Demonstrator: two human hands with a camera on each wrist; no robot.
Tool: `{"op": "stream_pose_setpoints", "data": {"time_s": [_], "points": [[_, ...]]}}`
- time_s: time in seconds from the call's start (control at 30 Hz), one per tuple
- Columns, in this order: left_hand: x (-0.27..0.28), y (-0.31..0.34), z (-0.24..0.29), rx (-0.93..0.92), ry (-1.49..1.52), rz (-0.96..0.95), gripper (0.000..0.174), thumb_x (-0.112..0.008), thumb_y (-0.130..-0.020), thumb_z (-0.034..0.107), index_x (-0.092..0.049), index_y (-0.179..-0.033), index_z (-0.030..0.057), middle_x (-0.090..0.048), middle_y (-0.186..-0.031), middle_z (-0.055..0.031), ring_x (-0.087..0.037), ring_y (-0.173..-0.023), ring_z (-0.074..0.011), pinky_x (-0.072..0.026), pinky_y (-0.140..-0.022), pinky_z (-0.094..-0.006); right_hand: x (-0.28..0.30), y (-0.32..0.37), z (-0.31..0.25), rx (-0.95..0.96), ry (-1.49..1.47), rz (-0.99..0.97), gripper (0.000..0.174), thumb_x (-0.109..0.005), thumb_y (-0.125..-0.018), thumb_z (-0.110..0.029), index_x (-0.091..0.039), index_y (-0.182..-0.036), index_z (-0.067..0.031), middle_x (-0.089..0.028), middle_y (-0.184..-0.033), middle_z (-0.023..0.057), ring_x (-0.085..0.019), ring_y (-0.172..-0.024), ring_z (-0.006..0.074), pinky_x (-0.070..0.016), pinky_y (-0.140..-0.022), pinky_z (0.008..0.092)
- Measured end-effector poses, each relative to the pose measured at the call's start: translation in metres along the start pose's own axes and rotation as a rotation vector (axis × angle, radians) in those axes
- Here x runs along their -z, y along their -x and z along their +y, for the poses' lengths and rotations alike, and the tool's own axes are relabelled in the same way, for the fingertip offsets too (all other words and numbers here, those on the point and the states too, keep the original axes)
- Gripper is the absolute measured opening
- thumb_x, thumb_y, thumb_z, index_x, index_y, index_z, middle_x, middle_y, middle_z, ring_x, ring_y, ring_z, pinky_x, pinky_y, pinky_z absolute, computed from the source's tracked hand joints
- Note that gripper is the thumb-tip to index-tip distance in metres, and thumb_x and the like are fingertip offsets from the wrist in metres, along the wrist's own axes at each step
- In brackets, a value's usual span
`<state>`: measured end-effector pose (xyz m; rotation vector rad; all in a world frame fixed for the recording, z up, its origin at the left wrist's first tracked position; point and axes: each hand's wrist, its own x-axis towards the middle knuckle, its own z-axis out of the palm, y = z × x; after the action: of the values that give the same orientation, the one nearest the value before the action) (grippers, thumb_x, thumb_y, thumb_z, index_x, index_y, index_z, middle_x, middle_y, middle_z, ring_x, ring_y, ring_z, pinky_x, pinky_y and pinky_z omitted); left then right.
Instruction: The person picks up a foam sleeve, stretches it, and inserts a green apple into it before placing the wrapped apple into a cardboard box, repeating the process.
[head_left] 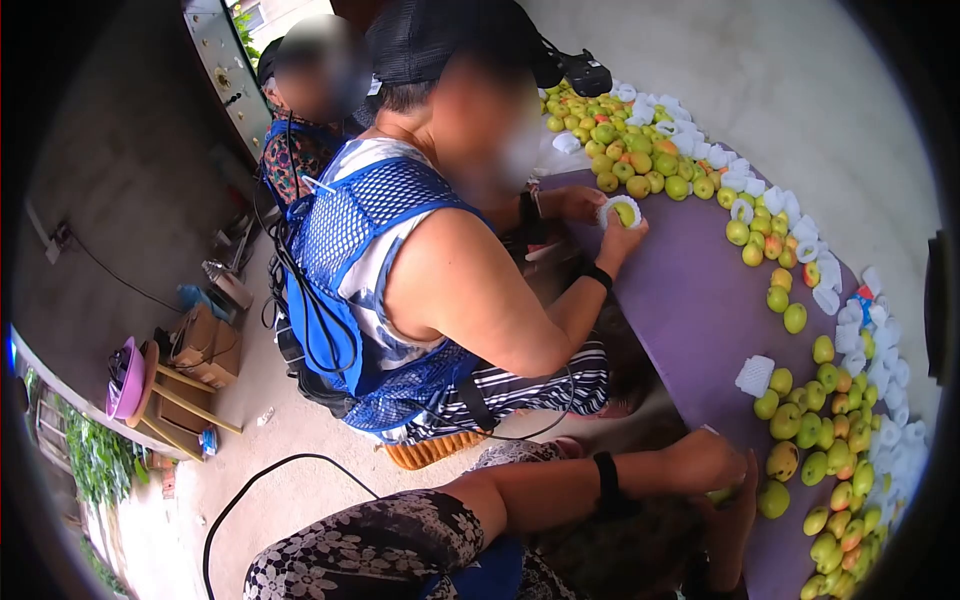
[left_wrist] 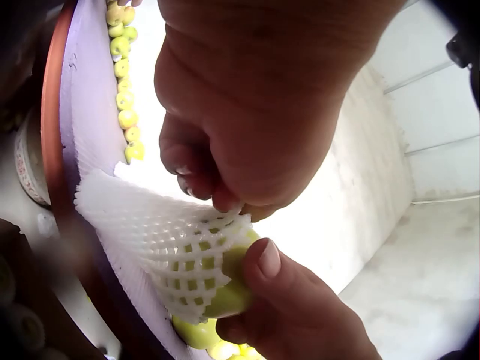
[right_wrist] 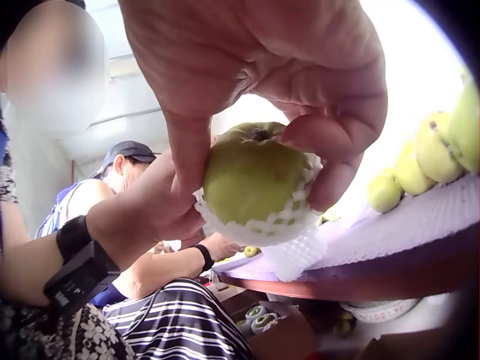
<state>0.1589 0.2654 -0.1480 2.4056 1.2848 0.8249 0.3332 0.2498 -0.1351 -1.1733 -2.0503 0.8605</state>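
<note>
A green apple (right_wrist: 251,180) sits partly inside a white foam net sleeve (left_wrist: 161,236). My right hand (right_wrist: 277,60) grips the apple from above in the right wrist view, thumb on one side and fingers curled on the other. In the left wrist view my left hand (left_wrist: 247,112) has its fingers curled at the sleeve's edge and pinches it against the apple. The loose end of the sleeve trails off beyond the fruit. From the head view, both hands are together at the purple table's (head_left: 665,290) edge, and the apple is mostly hidden between them.
Many apples (head_left: 810,430) and white foam sleeves (head_left: 890,370) line the wall side of the table. A single sleeve (head_left: 755,376) lies nearer. Beside me a seated person (head_left: 450,290) holds a sleeved apple (head_left: 624,214). Below the table edge, a box holds sleeved apples (right_wrist: 262,322).
</note>
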Motion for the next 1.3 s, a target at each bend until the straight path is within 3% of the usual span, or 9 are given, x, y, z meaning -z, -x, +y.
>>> {"op": "stream_pose_setpoints", "data": {"time_s": [0.1, 0.13, 0.2, 0.23, 0.37, 0.53, 0.9, 1.03, 1.3], "points": [[0.002, 0.001, 0.002, -0.135, 0.053, -0.063, 0.023, -0.057, -0.091, 0.029, -0.064, -0.095, 0.0082, -0.063, -0.077, -0.011, -0.064, -0.073, -0.0325, -0.0497, -0.066, -0.0449, 0.002, -0.003, 0.006, 0.068, 0.041, 0.033, 0.093, -0.083, -0.068, -0.024, -0.034, -0.146, -0.0045, -0.054, -0.131, 0.0178, -0.056, -0.115, 0.0286, -0.0442, -0.098, 0.0383], [0.002, 0.003, 0.003, -0.16, 0.089, 0.07, 0.024, -0.057, -0.091, 0.03, -0.063, -0.099, 0.0085, -0.063, -0.079, -0.0109, -0.063, -0.075, -0.0321, -0.0495, -0.067, -0.0446, 0.006, -0.002, 0.009, 0.079, 0.032, 0.036, 0.09, -0.082, -0.07, -0.024, -0.035, -0.145, -0.0049, -0.054, -0.131, 0.018, -0.057, -0.114, 0.0291, -0.0442, -0.098, 0.0382], [0.001, 0.006, 0.007, -0.218, 0.181, 0.334, 0.028, -0.057, -0.091, 0.031, -0.061, -0.108, 0.0091, -0.062, -0.084, -0.0108, -0.063, -0.08, -0.0313, -0.0492, -0.069, -0.0439, 0.009, -0.007, 0.034, -0.037, -0.116, 0.061, 0.081, -0.078, -0.075, -0.022, -0.037, -0.143, -0.0054, -0.053, -0.131, 0.0165, -0.056, -0.114, 0.0278, -0.0462, -0.096, 0.0376], [0.007, 0.01, 0.009, -0.116, 0.254, 0.262, 0.038, -0.063, -0.089, 0.033, -0.057, -0.12, 0.0104, -0.062, -0.09, -0.0101, -0.061, -0.085, -0.0311, -0.0486, -0.074, -0.0432, 0.015, -0.004, 0.035, -0.102, -0.183, 0.081, 0.076, -0.076, -0.078, -0.021, -0.038, -0.142, -0.0056, -0.053, -0.132, 0.0157, -0.056, -0.113, 0.0271, -0.0471, -0.094, 0.0373], [0.016, 0.005, 0.009, -0.124, 0.251, 0.302, 0.053, -0.077, -0.077, 0.032, -0.055, -0.12, 0.0093, -0.057, -0.114, -0.0146, -0.057, -0.106, -0.036, -0.0499, -0.084, -0.0421, 0.033, -0.007, -0.016, -0.292, -0.751, 0.224, 0.059, -0.064, -0.087, -0.012, -0.039, -0.141, -0.0072, -0.051, -0.132, 0.0116, -0.055, -0.113, 0.0222, -0.051, -0.087, 0.0337], [0.004, 0.0, 0.016, -0.043, 0.357, 0.419, 0.044, -0.08, -0.076, 0.013, -0.057, -0.113, 0.0056, -0.057, -0.112, -0.0143, -0.063, -0.087, -0.0265, -0.0536, -0.071, -0.0326, 0.028, -0.008, -0.02, -0.127, -1.002, 0.154, 0.06, -0.062, -0.088, -0.004, -0.034, -0.142, -0.006, -0.048, -0.133, 0.0112, -0.054, -0.117, 0.0221, -0.0543, -0.089, 0.0338], [-0.001, -0.003, 0.016, -0.191, 0.223, 0.464, 0.031, -0.074, -0.076, 0.002, -0.058, -0.103, 0.0042, -0.058, -0.102, -0.012, -0.059, -0.08, -0.0239, -0.0509, -0.07, -0.0341, 0.017, -0.009, -0.005, -0.03, -0.824, 0.321, 0.067, -0.064, -0.083, 0.008, -0.031, -0.141, -0.0026, -0.054, -0.125, 0.0109, -0.058, -0.114, 0.0223, -0.0511, -0.095, 0.0361], [0.013, -0.004, 0.027, -0.078, 0.362, 0.581, 0.034, -0.077, -0.076, 0.007, -0.061, -0.106, 0.005, -0.058, -0.102, -0.0118, -0.058, -0.083, -0.0239, -0.0491, -0.073, -0.0334, 0.014, -0.006, -0.002, -0.021, -0.691, 0.331, 0.073, -0.067, -0.079, 0.008, -0.031, -0.141, -0.0023, -0.05, -0.127, 0.0109, -0.056, -0.116, 0.0221, -0.0503, -0.096, 0.0368], [0.011, -0.004, 0.019, -0.176, 0.102, 0.589, 0.028, -0.077, -0.073, 0.008, -0.069, -0.099, 0.0067, -0.06, -0.094, -0.0081, -0.058, -0.085, -0.0259, -0.0487, -0.073, -0.0338, 0.002, -0.008, -0.002, 0.133, -0.28, 0.357, 0.075, -0.072, -0.071, 0.005, -0.04, -0.138, -0.0052, -0.042, -0.125, 0.0104, -0.054, -0.113, 0.0209, -0.0561, -0.084, 0.0317]]}}
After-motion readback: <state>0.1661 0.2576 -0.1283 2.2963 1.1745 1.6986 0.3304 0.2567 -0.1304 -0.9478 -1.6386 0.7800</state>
